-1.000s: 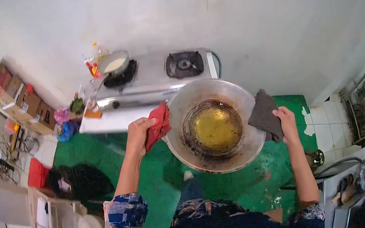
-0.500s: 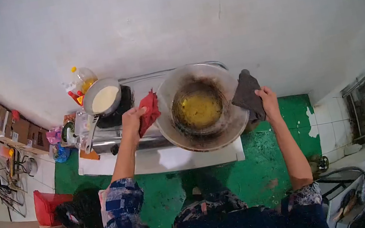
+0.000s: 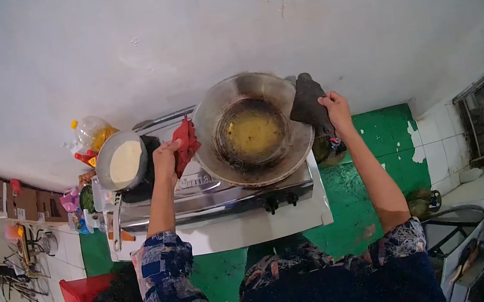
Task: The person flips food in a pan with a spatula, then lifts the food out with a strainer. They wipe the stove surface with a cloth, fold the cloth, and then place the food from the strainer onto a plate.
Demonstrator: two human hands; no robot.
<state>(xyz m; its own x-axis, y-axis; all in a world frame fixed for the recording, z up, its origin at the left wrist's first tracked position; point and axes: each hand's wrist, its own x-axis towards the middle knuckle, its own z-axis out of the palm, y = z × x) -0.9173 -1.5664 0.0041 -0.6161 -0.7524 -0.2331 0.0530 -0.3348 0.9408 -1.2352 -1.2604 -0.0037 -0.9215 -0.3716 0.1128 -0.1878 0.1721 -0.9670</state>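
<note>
A wide metal wok (image 3: 211, 159) with a browned inside holds yellowish oil (image 3: 252, 133) at its bottom. It is over the right part of the gas stove (image 3: 206, 202); whether it touches the burner is hidden. My left hand (image 3: 165, 158) is closed on a folded red cloth (image 3: 186, 144) at the wok's left rim. On the other side, my right hand (image 3: 337, 111) grips a dark grey cloth (image 3: 309, 103) against the right rim. Left of my left hand, a saucepan (image 3: 104, 169) with pale creamy liquid (image 3: 126, 161) stands on the left burner.
A bottle of yellow oil (image 3: 95, 135) stands behind the saucepan, by the wall. The saucepan's handle (image 3: 117, 225) sticks out toward me. Two stove knobs (image 3: 280, 202) are at the front. A white table (image 3: 224, 235) carries the stove, above green floor (image 3: 383, 178).
Both hands have carried the wok away from me, toward the wall and over the stove, uncovering the front knobs. The whole view has also shifted.
</note>
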